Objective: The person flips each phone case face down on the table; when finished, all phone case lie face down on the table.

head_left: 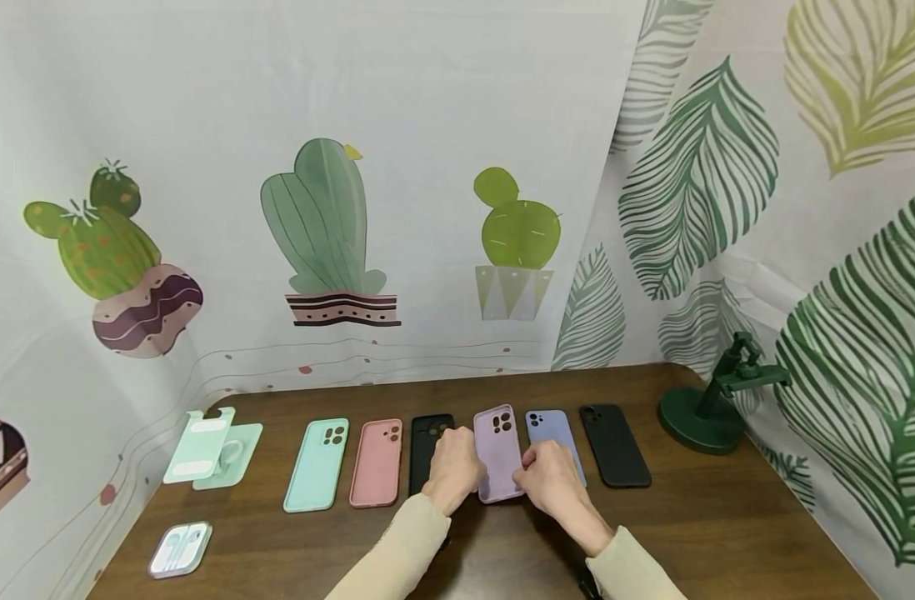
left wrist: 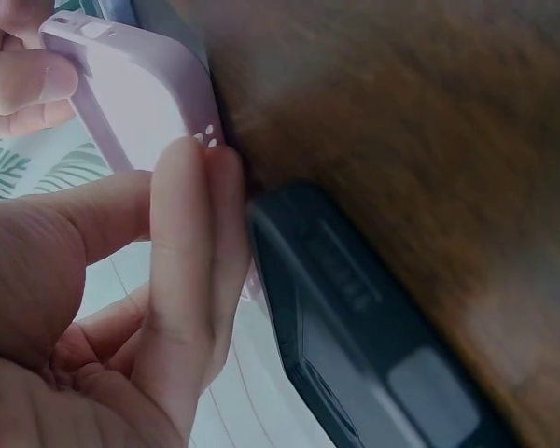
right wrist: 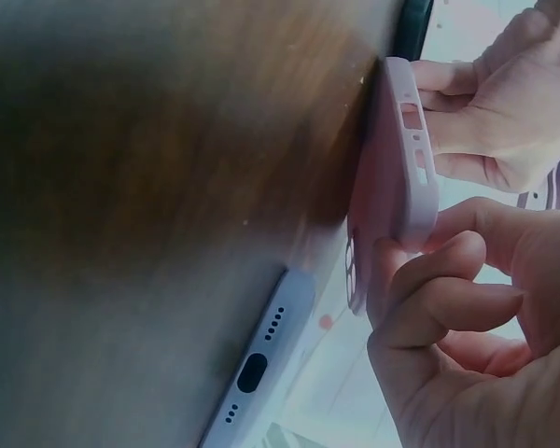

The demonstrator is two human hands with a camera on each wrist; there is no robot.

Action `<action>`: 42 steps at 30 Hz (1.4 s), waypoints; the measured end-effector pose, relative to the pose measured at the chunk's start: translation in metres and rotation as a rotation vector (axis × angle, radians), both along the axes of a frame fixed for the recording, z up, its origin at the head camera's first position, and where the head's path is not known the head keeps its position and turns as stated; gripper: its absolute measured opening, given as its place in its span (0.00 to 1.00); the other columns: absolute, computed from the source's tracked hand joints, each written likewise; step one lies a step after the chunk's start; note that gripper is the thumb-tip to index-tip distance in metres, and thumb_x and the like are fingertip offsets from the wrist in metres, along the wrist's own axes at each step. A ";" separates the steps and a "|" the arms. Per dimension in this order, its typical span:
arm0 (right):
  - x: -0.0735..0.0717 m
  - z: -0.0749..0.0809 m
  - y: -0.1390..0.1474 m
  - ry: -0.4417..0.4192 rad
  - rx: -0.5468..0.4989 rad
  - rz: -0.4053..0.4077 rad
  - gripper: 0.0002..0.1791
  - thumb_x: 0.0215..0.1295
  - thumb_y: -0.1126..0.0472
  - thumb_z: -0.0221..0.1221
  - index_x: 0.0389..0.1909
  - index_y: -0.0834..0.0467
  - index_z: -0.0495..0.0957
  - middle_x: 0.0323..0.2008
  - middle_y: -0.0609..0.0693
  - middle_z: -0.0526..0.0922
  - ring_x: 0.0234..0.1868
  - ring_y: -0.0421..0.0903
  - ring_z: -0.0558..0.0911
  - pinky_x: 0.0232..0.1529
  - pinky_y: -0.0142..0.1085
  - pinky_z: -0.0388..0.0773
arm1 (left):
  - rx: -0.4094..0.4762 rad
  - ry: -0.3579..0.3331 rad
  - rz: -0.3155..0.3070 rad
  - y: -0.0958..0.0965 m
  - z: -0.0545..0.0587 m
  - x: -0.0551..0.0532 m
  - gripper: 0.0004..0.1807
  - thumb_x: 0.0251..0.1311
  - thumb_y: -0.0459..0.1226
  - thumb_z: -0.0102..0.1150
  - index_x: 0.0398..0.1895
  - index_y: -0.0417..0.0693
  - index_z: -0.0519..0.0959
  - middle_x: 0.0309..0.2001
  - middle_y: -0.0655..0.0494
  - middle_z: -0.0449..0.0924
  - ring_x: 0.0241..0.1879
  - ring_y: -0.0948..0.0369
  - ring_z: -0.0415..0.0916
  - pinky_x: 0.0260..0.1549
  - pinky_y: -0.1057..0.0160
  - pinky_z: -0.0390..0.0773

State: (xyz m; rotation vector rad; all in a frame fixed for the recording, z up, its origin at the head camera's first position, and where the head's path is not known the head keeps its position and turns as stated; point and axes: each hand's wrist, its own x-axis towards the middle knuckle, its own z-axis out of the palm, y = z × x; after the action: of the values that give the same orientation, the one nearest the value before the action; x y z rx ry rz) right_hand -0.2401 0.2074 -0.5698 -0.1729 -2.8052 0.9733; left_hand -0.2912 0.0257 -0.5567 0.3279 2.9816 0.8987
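A lilac phone case (head_left: 500, 458) is tilted slightly up off the brown table between both hands, its camera cutouts at the far end. My left hand (head_left: 455, 468) pinches its near left corner; in the left wrist view, long fingers lie along the case edge. At the near right corner, my right hand (head_left: 551, 477) grips the case between thumb and curled fingers, as the right wrist view shows. A black phone case (head_left: 422, 458) lies just left, partly hidden by the left hand. Under the right hand's far side is a periwinkle blue case (head_left: 549, 423).
Left in the row lie a pink case (head_left: 377, 467) and a mint case (head_left: 313, 475); a black case (head_left: 615, 446) lies right. A mint folding stand (head_left: 202, 446) and boxed earphones (head_left: 180, 550) sit at left. A dark green stand (head_left: 705, 421) stands at back right.
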 end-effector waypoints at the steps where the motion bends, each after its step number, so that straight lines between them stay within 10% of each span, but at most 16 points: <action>1: 0.002 0.003 0.000 0.000 -0.010 -0.001 0.08 0.51 0.58 0.75 0.24 0.49 0.84 0.23 0.39 0.84 0.28 0.39 0.81 0.29 0.35 0.78 | 0.015 -0.005 0.000 0.000 0.006 0.004 0.05 0.49 0.25 0.72 0.22 0.39 0.86 0.14 0.54 0.80 0.11 0.61 0.76 0.08 0.67 0.74; 7: 0.029 0.049 -0.009 -0.003 -0.073 0.008 0.05 0.54 0.62 0.73 0.29 0.56 0.86 0.23 0.44 0.86 0.27 0.42 0.81 0.30 0.38 0.79 | 0.084 -0.033 0.006 0.000 0.039 0.025 0.07 0.48 0.23 0.72 0.19 0.35 0.85 0.08 0.54 0.78 0.06 0.61 0.76 0.08 0.66 0.76; 13: 0.049 0.085 -0.018 0.005 -0.099 0.003 0.03 0.54 0.63 0.70 0.29 0.58 0.86 0.22 0.43 0.84 0.27 0.40 0.79 0.31 0.39 0.78 | 0.134 -0.034 -0.027 -0.001 0.039 0.029 0.15 0.50 0.22 0.67 0.09 0.41 0.81 0.05 0.56 0.76 0.04 0.64 0.74 0.06 0.66 0.74; 18: 0.050 0.091 -0.018 0.030 -0.091 -0.011 0.04 0.54 0.63 0.72 0.29 0.58 0.87 0.23 0.44 0.87 0.29 0.41 0.81 0.31 0.37 0.78 | 0.296 -0.082 -0.068 -0.005 0.049 0.038 0.16 0.54 0.25 0.67 0.10 0.40 0.83 0.07 0.56 0.78 0.06 0.65 0.78 0.09 0.66 0.79; 25: 0.050 0.098 -0.020 0.031 -0.096 -0.025 0.06 0.55 0.62 0.74 0.33 0.58 0.89 0.26 0.45 0.90 0.30 0.41 0.85 0.31 0.37 0.80 | 0.542 -0.315 -0.057 -0.004 0.055 0.040 0.25 0.73 0.44 0.66 0.25 0.29 0.85 0.19 0.41 0.87 0.17 0.56 0.88 0.20 0.56 0.89; 30: 0.050 0.102 -0.023 0.016 -0.128 -0.019 0.06 0.58 0.63 0.74 0.35 0.59 0.89 0.29 0.48 0.90 0.32 0.42 0.86 0.32 0.38 0.82 | 0.672 -0.452 -0.074 -0.003 0.059 0.040 0.30 0.74 0.59 0.63 0.27 0.42 0.77 0.29 0.31 0.90 0.25 0.49 0.92 0.27 0.53 0.92; 42: 0.050 0.089 -0.024 0.048 -0.146 0.099 0.05 0.68 0.69 0.65 0.37 0.62 0.90 0.31 0.51 0.90 0.29 0.41 0.81 0.29 0.34 0.77 | 0.732 -0.521 -0.107 -0.010 0.069 0.034 0.21 0.72 0.46 0.72 0.46 0.32 0.87 0.35 0.37 0.92 0.26 0.60 0.90 0.32 0.59 0.93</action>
State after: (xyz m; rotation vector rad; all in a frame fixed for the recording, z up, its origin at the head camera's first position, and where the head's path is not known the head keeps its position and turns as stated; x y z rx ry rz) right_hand -0.1900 0.1830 -0.4808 -0.0288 -2.7218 1.1890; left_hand -0.2571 0.0155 -0.4875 0.2019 2.0665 1.7158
